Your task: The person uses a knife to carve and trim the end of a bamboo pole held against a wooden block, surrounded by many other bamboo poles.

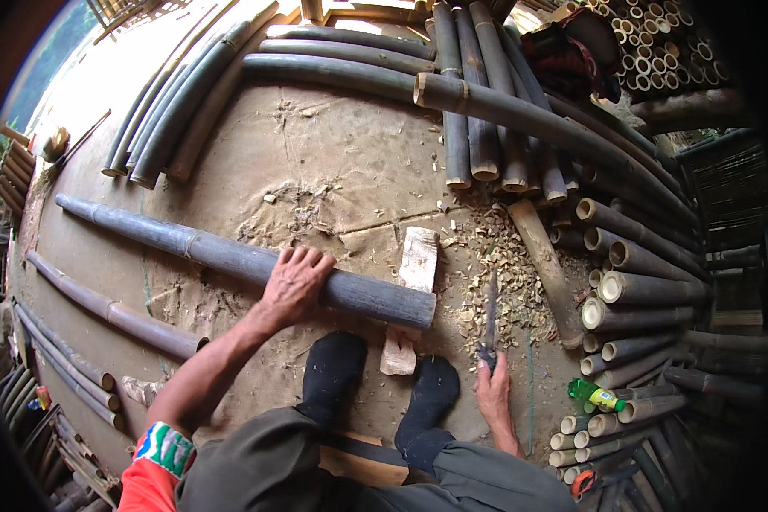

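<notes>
1. Nearest the camera: the person's knees in dark trousers and two feet in black socks (333, 375), planted on the earthen floor (316, 171).
2. Work piece: a long dark bamboo pole (230, 256) lies across the floor just ahead of the feet, its cut end resting on a pale wooden block (418, 260).
3. Left hand (294, 282) presses flat on the pole, fingers spread over it.
4. Right hand (492, 388) has its fingers clamped on the handle of a chopping knife (490, 320), blade pointing away, over pale chips (503, 273).
5. Judgement: pole steadied, blade at rest; a cut would need the knife brought to the supported end.
6. Around: stacked bamboo (640, 290) at right, a green bottle (593, 394) nearby.
</notes>
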Demonstrator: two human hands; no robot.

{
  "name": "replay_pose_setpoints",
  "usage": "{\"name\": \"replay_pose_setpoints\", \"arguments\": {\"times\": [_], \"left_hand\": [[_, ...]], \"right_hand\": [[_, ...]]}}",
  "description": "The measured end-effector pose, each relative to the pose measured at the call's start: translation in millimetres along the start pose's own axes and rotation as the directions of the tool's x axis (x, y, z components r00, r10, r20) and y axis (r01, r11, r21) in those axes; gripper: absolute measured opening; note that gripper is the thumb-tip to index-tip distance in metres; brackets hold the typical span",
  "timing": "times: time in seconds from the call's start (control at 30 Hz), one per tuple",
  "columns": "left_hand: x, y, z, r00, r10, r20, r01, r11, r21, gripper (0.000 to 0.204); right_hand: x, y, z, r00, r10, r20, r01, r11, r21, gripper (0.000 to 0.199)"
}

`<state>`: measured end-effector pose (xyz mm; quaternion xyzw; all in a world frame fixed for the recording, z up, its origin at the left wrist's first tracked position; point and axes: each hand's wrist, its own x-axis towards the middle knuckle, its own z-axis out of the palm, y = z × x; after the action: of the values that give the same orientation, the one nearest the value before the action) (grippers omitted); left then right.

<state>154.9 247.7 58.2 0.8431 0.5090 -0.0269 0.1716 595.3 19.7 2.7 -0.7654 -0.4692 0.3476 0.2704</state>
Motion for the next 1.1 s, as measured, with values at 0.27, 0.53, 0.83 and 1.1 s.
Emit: {"name": "replay_pose_setpoints", "arguments": {"times": [0.27,0.53,0.83,1.1], "left_hand": [[29.3,-39.1,-25.2,0.869,-0.019,0.495,0.015,1.0,0.013,0.083],[9.0,-43.7,-15.3,0.991,0.123,0.051,-0.124,0.992,0.023,0.078],[17.4,-49.2,-16.7,0.959,0.077,0.271,-0.059,0.996,-0.074,0.07],[15.5,-49.8,-17.7,0.961,0.052,0.272,-0.04,0.998,-0.049,0.073]], "right_hand": [[32.2,-139.2,-13.0,0.929,-0.26,0.264,0.3,0.946,-0.126,0.034],[49.6,-143.7,-4.4,0.868,-0.36,0.341,0.462,0.837,-0.292,0.034],[53.0,-179.3,10.5,0.785,-0.548,0.288,0.617,0.735,-0.283,0.035],[60.4,-211.0,4.0,0.744,-0.56,0.365,0.66,0.7,-0.271,0.03]]}}
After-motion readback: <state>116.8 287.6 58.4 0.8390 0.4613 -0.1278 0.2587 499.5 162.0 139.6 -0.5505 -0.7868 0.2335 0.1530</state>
